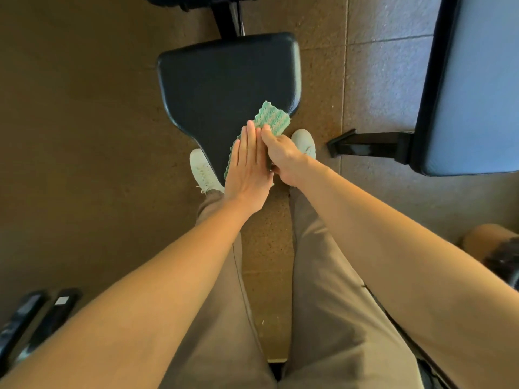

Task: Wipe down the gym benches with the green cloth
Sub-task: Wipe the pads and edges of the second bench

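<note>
Both my hands meet over the black bench pad (224, 80). Left hand (248, 167) presses flat, fingers straight, on the green cloth (271, 119); right hand (280, 155) pinches its edge.

Green cloth (271, 118): striped green-and-pale knit, folded, lay flat at the near right edge of the black padded bench (224, 80), one corner overhanging. Second bench (477, 80), blue-grey pad on black frame, stood apart at right.

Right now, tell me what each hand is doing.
Left hand: open, fingers flat, pressing the green cloth onto the black bench seat.
Right hand: closed, gripping the cloth's edge.
</note>
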